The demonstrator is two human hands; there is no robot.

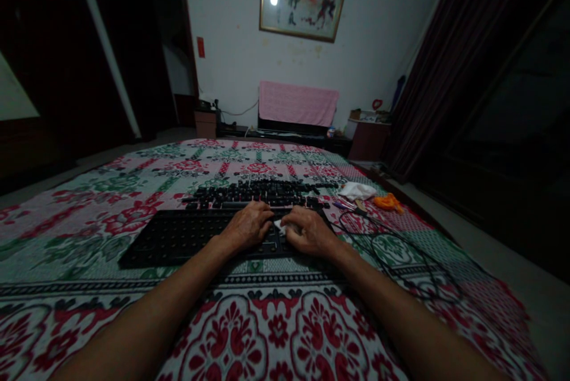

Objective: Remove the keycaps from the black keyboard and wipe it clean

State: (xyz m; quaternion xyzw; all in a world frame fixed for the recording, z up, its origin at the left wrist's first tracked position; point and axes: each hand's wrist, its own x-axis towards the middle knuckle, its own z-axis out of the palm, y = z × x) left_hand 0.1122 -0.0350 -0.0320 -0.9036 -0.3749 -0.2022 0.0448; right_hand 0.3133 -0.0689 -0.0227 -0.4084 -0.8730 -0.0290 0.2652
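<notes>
A black keyboard (178, 236) with its keycaps off lies across the patterned bedspread, bare key posts showing in rows. My left hand (249, 224) is on its right half, fingers bent and closed against the keyboard. Close beside it, my right hand (310, 231) pinches a small white tissue (279, 225) and presses it on the keyboard's right end. Part of the tissue and the keyboard's far right are hidden under that hand. Just behind the keyboard, many loose black keycaps (267, 187) are spread in rows.
Right of the keycaps lie a crumpled white tissue (357, 191), an orange cloth or bag (388, 202) and a few thin tools (345, 206). A black cable (403, 244) loops over the bedspread (285, 321). Beyond the bed stands a low stand with a pink towel (297, 103) over something.
</notes>
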